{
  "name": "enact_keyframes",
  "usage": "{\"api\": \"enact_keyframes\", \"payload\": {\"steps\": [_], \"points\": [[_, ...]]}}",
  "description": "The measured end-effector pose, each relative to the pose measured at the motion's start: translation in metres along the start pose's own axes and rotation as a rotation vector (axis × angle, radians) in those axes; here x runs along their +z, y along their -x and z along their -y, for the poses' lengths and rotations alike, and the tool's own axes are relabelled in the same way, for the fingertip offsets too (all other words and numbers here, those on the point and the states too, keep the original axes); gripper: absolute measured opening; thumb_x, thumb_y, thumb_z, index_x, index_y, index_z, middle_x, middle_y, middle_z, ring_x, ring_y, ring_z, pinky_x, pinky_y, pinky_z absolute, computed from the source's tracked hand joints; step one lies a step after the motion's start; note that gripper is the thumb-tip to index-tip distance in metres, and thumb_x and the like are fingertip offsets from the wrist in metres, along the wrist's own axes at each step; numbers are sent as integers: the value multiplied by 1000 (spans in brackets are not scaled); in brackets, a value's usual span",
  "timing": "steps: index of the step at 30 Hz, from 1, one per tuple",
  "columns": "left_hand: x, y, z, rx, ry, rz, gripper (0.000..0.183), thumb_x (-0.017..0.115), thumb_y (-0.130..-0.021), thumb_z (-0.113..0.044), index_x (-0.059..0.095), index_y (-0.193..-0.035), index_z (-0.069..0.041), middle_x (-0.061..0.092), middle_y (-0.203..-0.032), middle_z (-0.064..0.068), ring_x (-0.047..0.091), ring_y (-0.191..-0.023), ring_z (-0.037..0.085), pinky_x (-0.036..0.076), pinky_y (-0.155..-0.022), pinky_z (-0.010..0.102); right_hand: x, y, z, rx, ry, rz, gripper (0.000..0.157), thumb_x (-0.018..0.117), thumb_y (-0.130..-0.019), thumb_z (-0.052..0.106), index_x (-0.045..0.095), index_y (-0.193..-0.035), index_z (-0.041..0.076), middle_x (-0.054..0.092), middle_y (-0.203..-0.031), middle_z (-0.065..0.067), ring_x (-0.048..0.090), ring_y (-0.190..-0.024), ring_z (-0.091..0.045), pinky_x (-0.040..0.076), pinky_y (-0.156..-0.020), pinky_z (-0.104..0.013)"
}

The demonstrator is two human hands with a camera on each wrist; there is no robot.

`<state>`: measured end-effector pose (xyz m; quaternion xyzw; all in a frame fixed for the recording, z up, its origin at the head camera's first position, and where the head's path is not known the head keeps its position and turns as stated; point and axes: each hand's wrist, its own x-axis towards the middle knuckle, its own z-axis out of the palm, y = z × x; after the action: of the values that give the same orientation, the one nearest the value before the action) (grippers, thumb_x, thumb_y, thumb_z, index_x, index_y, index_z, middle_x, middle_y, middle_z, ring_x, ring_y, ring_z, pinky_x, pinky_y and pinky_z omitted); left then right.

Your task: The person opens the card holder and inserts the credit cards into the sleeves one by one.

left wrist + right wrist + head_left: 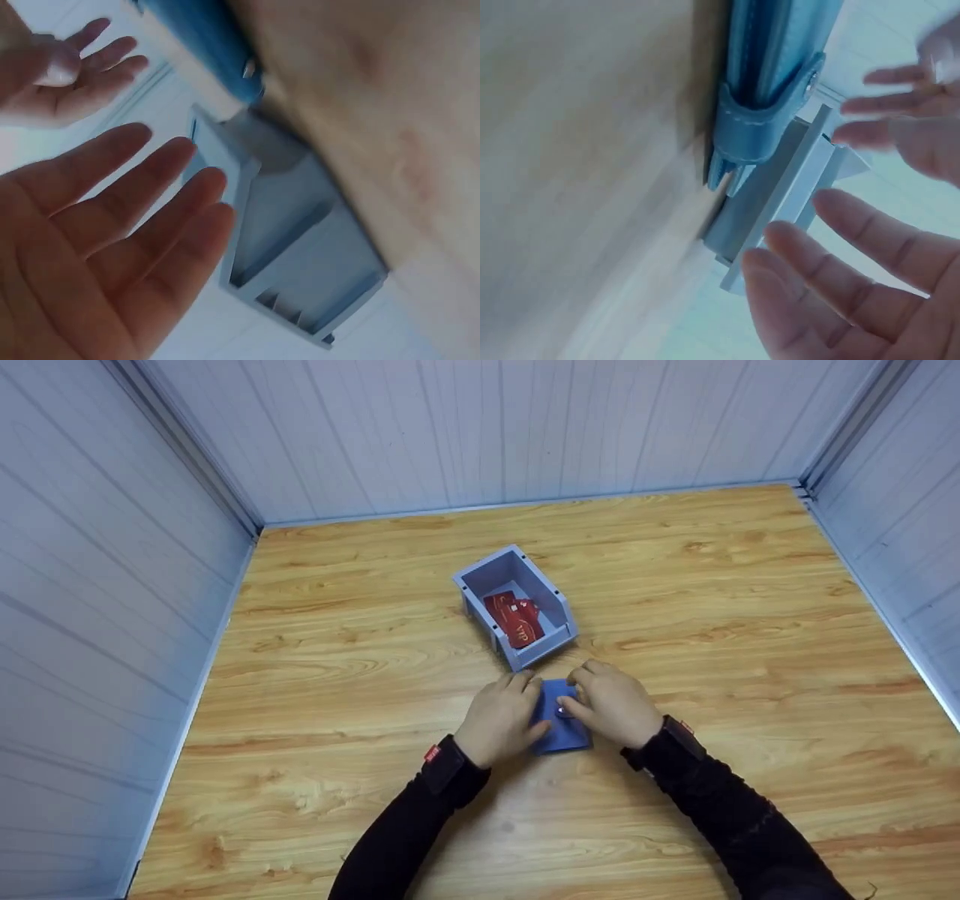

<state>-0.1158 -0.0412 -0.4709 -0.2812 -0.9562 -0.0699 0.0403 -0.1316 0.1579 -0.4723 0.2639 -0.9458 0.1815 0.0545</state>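
A blue card wallet (559,739) lies on the table, its strap (746,131) fastened with a round metal snap. At its left side is my left hand (501,721), palm facing the wallet and fingers straight and spread. My right hand (616,705) hovers at the opposite side with the thumb over the snap area in the head view. Both wrist views show a gap between the fingers and the wallet. Just beyond stands a grey plastic bin (480,574) with several red cards (517,622) inside.
The wood-grain table (337,682) extends around the hands. Pale panel walls (465,435) enclose it at the back and on both sides. The bin's low front faces the wallet at close range.
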Motion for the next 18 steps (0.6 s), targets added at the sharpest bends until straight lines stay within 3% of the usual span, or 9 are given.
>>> {"api": "enact_keyframes", "payload": {"steps": [3,7,11,18], "points": [[5,4,-2,-20,30,102,78,70,-82,-55,54,-137,-2,52,-143,17,54,-129,31,50,-101,43,2,0,2,6,17,26,29,72,-85,35,65,-84,7,57,-81,-4,53,-71,-18,48,-61,-37],[8,5,-2,-27,44,167,88,72,-78,-59,50,-140,-1,46,-148,18,50,-133,32,50,-102,43,6,-1,7,-3,37,88,31,73,-84,36,57,-73,12,50,-73,1,46,-63,-14,39,-54,-30],[10,5,-3,-34,68,198,94,73,-76,-61,47,-142,0,43,-151,20,47,-136,31,49,-104,42,12,-3,10,-9,57,126,33,73,-84,36,55,-69,13,50,-69,1,45,-61,-14,36,-51,-30],[10,5,-3,-33,100,214,93,74,-77,-58,46,-143,2,42,-151,21,46,-137,31,47,-105,41,17,-6,12,-10,95,120,31,71,-85,34,58,-72,10,54,-70,-3,51,-62,-20,42,-52,-36]]}}
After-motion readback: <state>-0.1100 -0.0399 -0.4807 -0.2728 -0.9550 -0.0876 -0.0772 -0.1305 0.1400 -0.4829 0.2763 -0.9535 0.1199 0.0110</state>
